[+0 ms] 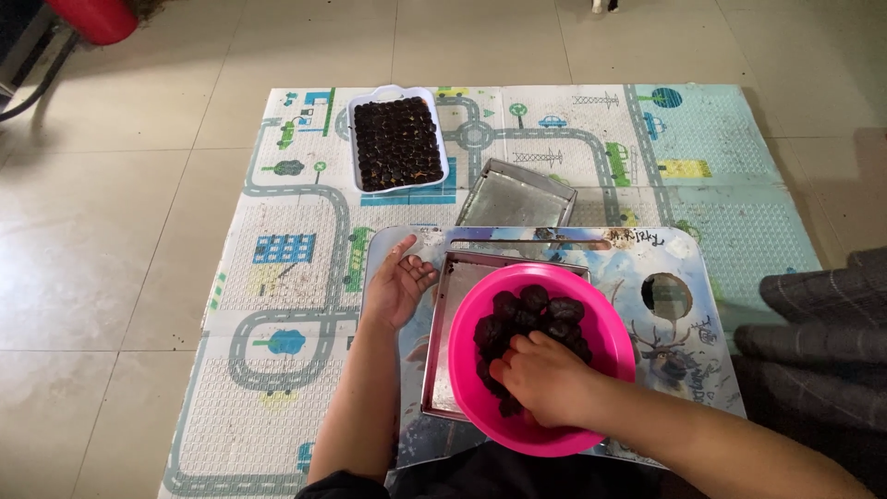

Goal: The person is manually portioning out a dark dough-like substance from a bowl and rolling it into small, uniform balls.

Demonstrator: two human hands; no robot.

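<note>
The right hand (pixel 545 377) digs, fingers curled, into glossy dark balls (pixel 531 319) in a round pink plastic bowl (pixel 605 337). The bowl sits on a rectangular metal tray (pixel 445 342) on the small table (pixel 688 277). The left hand (pixel 397 288) rests half-open and empty beside the tray.

Views: one, a head-worn camera.
Position: above the person's own forearms, close over a small lap table (pixel 688 254).
Facing: steeply downward and forward, toward a road-pattern play mat (pixel 277 277) on a tiled floor (pixel 102 231).
Nearness: hands near the bottom edge; mat's far edge near the top.
</note>
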